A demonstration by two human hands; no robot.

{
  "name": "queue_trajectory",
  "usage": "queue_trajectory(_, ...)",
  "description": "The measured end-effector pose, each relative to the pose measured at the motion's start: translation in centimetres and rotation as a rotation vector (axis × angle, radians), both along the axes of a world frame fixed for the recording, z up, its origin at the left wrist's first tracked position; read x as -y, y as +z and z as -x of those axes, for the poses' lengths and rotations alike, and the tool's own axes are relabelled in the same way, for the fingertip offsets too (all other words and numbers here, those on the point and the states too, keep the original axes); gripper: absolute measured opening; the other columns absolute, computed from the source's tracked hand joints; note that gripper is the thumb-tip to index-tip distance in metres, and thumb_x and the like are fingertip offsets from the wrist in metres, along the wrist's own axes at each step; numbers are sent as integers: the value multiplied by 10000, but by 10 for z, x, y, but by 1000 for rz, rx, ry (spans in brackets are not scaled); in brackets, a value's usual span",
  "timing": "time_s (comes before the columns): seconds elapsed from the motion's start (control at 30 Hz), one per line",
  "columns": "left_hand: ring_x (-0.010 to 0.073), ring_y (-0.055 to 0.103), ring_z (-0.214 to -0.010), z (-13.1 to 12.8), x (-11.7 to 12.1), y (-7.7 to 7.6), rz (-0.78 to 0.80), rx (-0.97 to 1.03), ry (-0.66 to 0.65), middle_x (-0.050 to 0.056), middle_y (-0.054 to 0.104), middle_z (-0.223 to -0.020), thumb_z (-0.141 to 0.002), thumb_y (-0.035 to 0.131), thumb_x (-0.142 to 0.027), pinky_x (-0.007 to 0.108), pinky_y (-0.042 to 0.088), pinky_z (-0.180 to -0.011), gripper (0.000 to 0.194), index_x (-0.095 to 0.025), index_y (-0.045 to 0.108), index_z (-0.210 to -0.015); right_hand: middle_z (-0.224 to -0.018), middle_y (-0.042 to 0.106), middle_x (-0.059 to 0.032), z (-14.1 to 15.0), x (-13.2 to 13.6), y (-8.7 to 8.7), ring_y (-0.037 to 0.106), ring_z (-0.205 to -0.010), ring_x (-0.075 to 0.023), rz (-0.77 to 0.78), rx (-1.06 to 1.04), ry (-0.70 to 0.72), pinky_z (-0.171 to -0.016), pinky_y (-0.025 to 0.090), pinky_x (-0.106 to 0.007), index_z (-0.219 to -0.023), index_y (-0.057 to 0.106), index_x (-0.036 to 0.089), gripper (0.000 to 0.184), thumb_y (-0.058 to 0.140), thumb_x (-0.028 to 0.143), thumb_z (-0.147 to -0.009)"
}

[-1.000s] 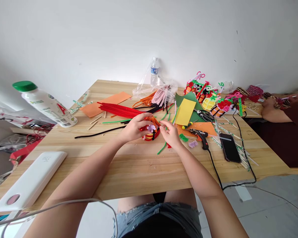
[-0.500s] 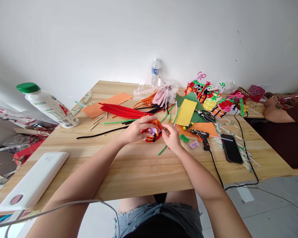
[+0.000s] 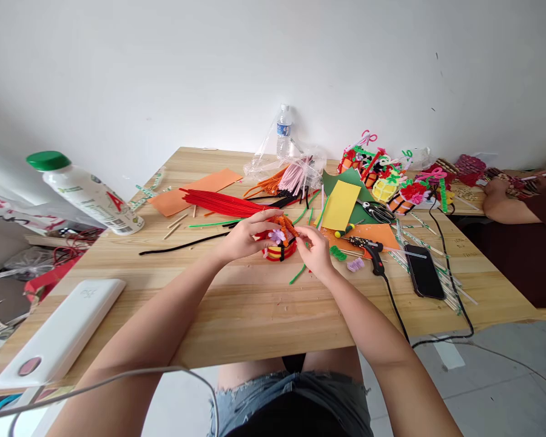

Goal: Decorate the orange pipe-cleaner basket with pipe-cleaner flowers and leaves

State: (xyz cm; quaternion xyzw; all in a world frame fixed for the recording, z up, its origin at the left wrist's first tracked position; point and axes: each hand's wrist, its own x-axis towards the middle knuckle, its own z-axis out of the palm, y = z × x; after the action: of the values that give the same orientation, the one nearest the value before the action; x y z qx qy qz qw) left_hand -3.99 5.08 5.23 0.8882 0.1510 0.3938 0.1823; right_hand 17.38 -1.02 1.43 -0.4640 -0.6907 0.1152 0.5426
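Between my hands is a small basket-like pipe-cleaner craft [image 3: 279, 254], with red, yellow and black bands and a lilac flower [image 3: 277, 236] at its front. My left hand [image 3: 246, 238] has its fingers curled round the craft's left side. On the other side my right hand [image 3: 315, 249] pinches an orange pipe cleaner [image 3: 291, 226] at the top; its fingertips partly hide that end. Right of my right hand lie a curled green pipe cleaner [image 3: 337, 254] and a curled lilac one [image 3: 355, 264]. A bundle of red pipe cleaners [image 3: 227, 203] is just behind my left hand.
To the right are a glue gun [image 3: 368, 247] with its cord, a phone [image 3: 423, 270] and pliers [image 3: 378, 212]. Finished-looking crafts [image 3: 391, 179] stand behind them. A white bottle [image 3: 88, 194] and a power bank [image 3: 61, 331] are at left. Another person's arm [image 3: 505, 206] rests far right.
The craft has turned slightly between my hands, and more of its yellow and black front shows. The orange pipe cleaners on top stand out more. My hands have barely shifted.
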Motion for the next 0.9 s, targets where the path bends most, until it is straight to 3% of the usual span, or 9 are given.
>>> queue_trajectory(0.3,277,509,-1302,0,3,0,0,-62,-38,189,514,-1403,-873,611,-248,414,470,-1047,258,-165,659,-1113,-924,704,-80,1,1,1,647,-748,-170,-19,20,-26,-646,551,-300,-957,669,205,188,523,163,-846)
queue_trajectory(0.9,284,511,-1297,-1,5,0,20,-56,-33,194,512,-1400,-878,602,-248,419,469,-1042,232,-161,672,-1082,-951,700,-87,2,1,0,656,-773,-166,-30,61,-35,-638,556,-280,-978,658,197,200,505,155,-855)
